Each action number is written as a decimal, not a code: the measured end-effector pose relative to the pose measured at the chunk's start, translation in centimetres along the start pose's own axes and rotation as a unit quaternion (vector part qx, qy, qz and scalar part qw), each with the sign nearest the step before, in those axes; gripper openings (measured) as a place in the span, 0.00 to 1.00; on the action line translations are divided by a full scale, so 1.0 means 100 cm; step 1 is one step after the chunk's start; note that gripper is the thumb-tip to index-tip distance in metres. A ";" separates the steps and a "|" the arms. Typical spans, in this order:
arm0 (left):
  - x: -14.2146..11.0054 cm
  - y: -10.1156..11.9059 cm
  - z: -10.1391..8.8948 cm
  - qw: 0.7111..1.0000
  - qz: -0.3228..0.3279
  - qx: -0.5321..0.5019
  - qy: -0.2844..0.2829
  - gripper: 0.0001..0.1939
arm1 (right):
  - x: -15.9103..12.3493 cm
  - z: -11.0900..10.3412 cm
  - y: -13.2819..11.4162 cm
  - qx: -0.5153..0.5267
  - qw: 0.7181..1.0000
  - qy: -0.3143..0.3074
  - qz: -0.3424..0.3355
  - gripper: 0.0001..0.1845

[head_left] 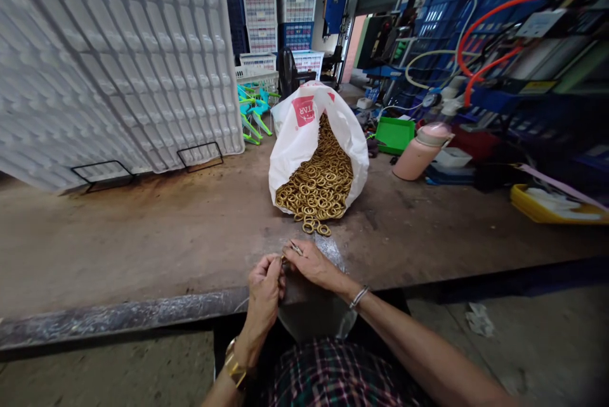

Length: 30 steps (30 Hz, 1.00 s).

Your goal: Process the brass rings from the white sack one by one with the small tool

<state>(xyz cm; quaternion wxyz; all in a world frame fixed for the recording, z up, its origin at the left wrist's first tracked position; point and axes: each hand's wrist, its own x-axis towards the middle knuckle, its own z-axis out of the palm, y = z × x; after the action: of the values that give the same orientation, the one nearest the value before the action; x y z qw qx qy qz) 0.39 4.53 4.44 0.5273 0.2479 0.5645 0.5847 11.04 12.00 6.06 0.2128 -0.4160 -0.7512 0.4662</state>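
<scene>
My left hand [265, 280] is closed, thumb and fingers pinching a small gold-coloured piece that looks like a brass ring; the fingers mostly hide it. Right beside it, my right hand [311, 264] is closed round a slim, pointed metal tool [295, 247], its kind too small to make out. The fingertips of both hands meet at the table's front edge. Just beyond them, a white plastic bag [290, 141] lies on its side with its mouth facing me. Many brass rings [323, 179] fill it, and a few have spilled onto the table.
The brown table [209, 236] has a worn, plastic-wrapped front edge. Stacked white ribbed trays [118, 58] stand at left. To the right are a pink bottle [416, 155], a green tray [394, 134] and a yellow tray [537, 207]. Crates [259, 7] and a person stand behind.
</scene>
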 end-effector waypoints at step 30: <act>-0.002 0.002 -0.003 0.997 0.037 0.062 -0.021 0.19 | -0.013 0.000 -0.005 -0.349 0.933 -0.085 -0.034 0.15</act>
<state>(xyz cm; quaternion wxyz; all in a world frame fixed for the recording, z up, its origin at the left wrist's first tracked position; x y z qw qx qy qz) 0.09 4.24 4.64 0.5007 0.3127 0.5788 0.5626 11.59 10.87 6.57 0.0053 -0.3966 -0.8957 0.2010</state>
